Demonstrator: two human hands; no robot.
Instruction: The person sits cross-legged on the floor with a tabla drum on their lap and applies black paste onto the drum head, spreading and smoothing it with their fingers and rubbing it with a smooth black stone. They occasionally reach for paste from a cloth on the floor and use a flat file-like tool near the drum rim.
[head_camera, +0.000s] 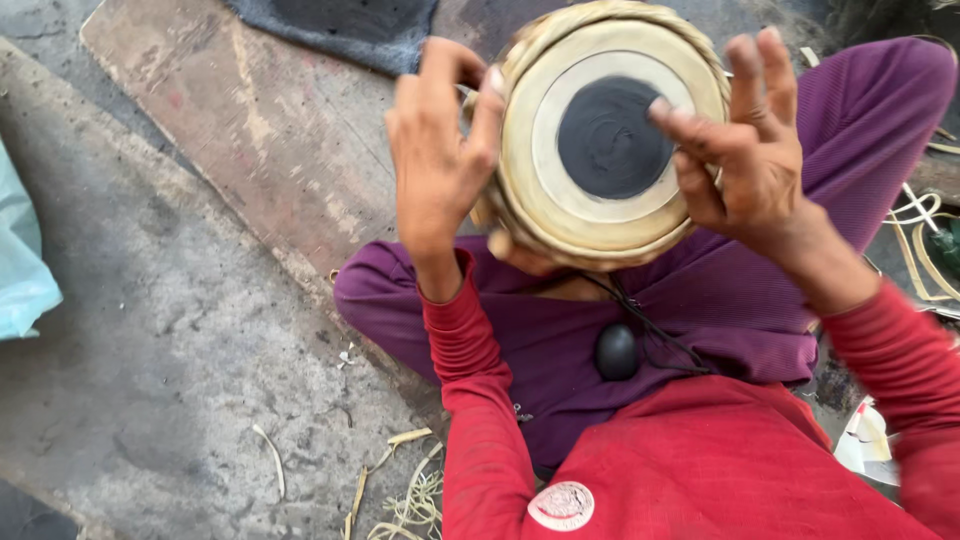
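Red sleeves rise from the near edge, above purple trousers where a small black oval pendant (616, 351) hangs on its cord. Both hands hold a round drum (600, 135) with a cream skin and a black centre patch over the lap. The left hand (440, 165) grips its left rim, fingers curled and pressed together. The right hand (745, 150) touches the right edge, fingers loosely spread. Farther left lies a worn wooden board (270, 130) with a dark cloth (340, 30) at the far edge.
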